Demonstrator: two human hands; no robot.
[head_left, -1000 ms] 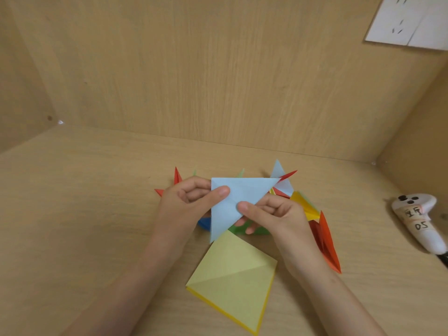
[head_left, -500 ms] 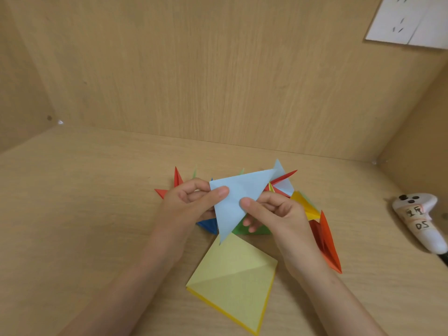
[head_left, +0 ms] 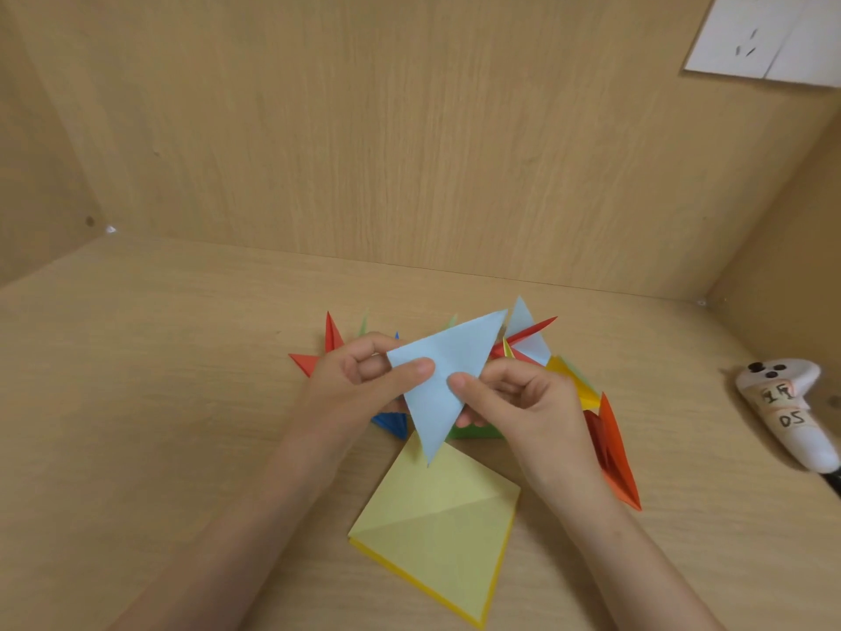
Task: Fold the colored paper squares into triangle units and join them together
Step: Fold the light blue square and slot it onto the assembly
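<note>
Grip of left hand (head_left: 355, 389) and right hand (head_left: 523, 403) pinching blue triangle (head_left: 448, 357) mid-sheet, tip over yellow square (head_left: 437, 516)

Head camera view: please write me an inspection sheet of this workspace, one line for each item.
Surface: wooden desk, light grain.
Job's things: light blue triangle, held up over the other papers; yellow paper stack, top sheet creased diagonally, lying nearest the person; folded units in red, blue, green, yellow and orange, under and behind the hands.
Clutter: white handheld device with taped labels, at the right.
Grippers: left hand and right hand both pinch the light blue triangle.
Cables: nothing seen for certain; a dark bit below the device leaves the frame.
Surroundings: wooden back wall; white panel at upper right.
</note>
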